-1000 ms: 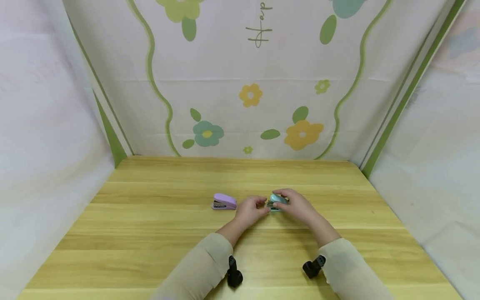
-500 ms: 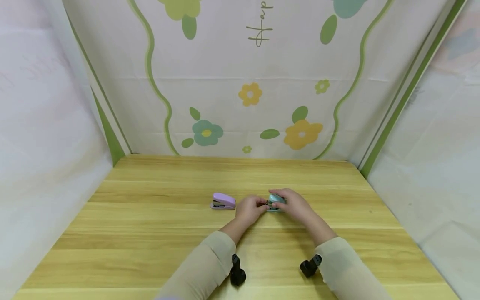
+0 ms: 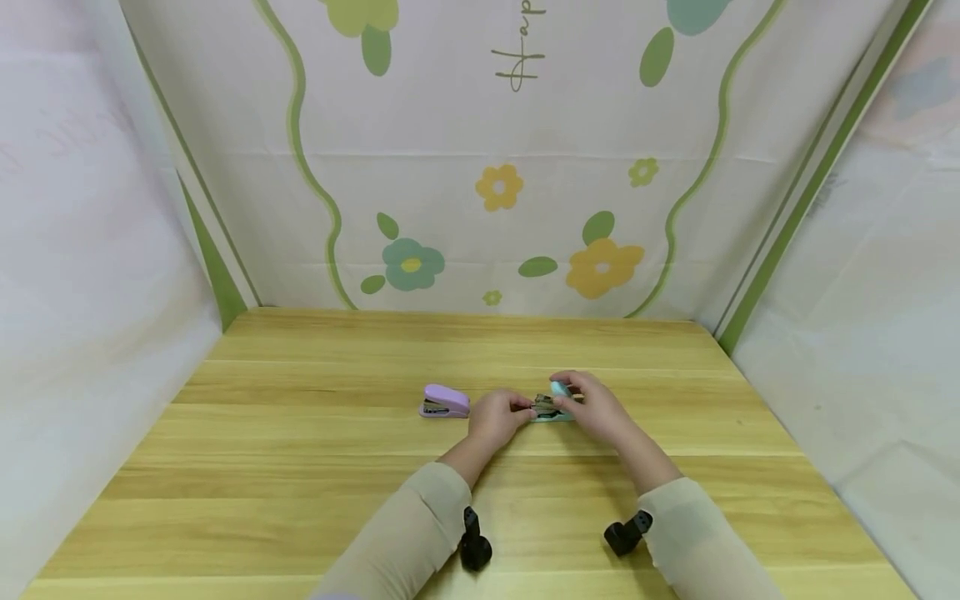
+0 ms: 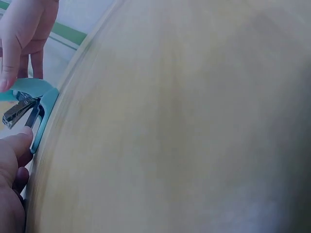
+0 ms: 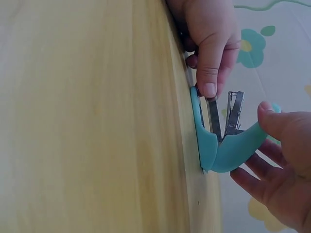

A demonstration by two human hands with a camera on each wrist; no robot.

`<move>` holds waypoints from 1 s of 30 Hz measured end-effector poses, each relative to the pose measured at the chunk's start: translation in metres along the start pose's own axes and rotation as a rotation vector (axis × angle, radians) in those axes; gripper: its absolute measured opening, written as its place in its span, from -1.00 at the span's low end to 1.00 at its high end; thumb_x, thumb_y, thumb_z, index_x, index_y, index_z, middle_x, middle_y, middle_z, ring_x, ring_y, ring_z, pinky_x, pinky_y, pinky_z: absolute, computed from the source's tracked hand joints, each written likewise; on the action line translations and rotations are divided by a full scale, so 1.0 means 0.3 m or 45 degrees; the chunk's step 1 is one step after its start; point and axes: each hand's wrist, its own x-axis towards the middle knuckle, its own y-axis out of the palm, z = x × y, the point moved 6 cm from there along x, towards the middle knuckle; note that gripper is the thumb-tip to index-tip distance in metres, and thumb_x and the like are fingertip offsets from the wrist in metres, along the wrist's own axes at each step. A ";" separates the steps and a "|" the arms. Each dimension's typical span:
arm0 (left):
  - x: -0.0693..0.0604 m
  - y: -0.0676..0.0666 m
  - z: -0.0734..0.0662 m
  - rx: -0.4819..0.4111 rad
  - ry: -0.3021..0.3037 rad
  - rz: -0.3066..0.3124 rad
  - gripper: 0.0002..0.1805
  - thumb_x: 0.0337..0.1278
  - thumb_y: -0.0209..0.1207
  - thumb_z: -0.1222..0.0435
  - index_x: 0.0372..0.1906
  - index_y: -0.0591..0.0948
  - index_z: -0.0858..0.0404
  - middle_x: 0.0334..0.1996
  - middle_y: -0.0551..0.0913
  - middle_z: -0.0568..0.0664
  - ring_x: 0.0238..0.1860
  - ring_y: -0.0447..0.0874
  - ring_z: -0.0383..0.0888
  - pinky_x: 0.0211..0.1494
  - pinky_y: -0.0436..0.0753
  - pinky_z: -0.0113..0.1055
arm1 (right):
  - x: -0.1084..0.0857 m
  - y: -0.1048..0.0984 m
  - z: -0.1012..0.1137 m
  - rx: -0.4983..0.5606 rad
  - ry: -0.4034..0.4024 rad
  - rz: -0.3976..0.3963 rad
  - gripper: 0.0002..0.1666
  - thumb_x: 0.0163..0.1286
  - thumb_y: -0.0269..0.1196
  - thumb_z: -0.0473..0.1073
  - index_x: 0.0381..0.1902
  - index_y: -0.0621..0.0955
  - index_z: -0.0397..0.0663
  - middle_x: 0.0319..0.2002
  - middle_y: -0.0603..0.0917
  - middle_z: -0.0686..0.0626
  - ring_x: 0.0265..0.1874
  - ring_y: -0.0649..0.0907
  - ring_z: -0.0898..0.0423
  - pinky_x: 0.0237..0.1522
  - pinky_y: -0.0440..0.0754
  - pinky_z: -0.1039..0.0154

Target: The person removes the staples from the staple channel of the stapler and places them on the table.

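A teal stapler (image 3: 553, 418) stands on the table with its top cover swung up, baring the metal staple channel (image 5: 214, 119) and a second metal strip (image 5: 233, 110) between base and cover. My left hand (image 3: 497, 419) pinches the stapler's front end; in the right wrist view its thumb lies on the channel's tip. With thumb and fingers my right hand (image 3: 597, 410) holds the raised cover (image 5: 239, 149). Left of my left hand, close to it, a purple stapler (image 3: 446, 402) rests on the table, its cover down.
The wooden table (image 3: 315, 492) runs back to a white cloth wall (image 3: 435, 125) printed with flowers. Further cloth walls stand at left (image 3: 90, 275) and right (image 3: 862, 333). A small black camera (image 3: 474, 546) sits at each sleeve cuff.
My right hand has lifted the teal stapler's cover up and back, baring the metal inside. My left hand has closed on the stapler's front end. The purple stapler stays in place.
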 end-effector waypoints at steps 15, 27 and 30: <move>-0.010 -0.006 -0.009 0.024 0.026 -0.002 -0.80 0.15 0.32 0.04 -0.17 0.79 -0.03 -0.18 0.78 -0.21 -0.09 0.72 -0.18 0.00 0.64 -0.24 | -0.017 -0.051 -0.108 0.392 0.006 -0.057 -0.45 0.51 0.11 -0.07 0.37 0.34 -0.12 0.20 0.40 -0.30 0.25 0.48 -0.34 0.13 0.62 0.01; -0.012 -0.004 -0.011 0.056 0.042 0.007 -0.78 0.15 0.32 0.03 -0.14 0.79 -0.04 -0.14 0.78 -0.21 -0.04 0.71 -0.17 0.06 0.63 -0.21 | -0.034 -0.084 -0.161 0.305 0.065 -0.125 -0.39 0.42 0.23 0.03 0.34 0.45 -0.09 0.18 0.56 -0.20 0.12 0.56 -0.08 0.06 0.59 0.30; -0.013 -0.004 -0.012 0.058 0.046 0.005 -0.79 0.15 0.32 0.03 -0.15 0.79 -0.04 -0.13 0.78 -0.20 -0.04 0.71 -0.15 0.07 0.62 -0.19 | -0.036 -0.097 -0.179 0.292 0.094 -0.113 -0.36 0.40 0.24 0.08 0.34 0.46 -0.07 0.21 0.57 -0.19 0.16 0.55 -0.11 0.18 0.57 0.09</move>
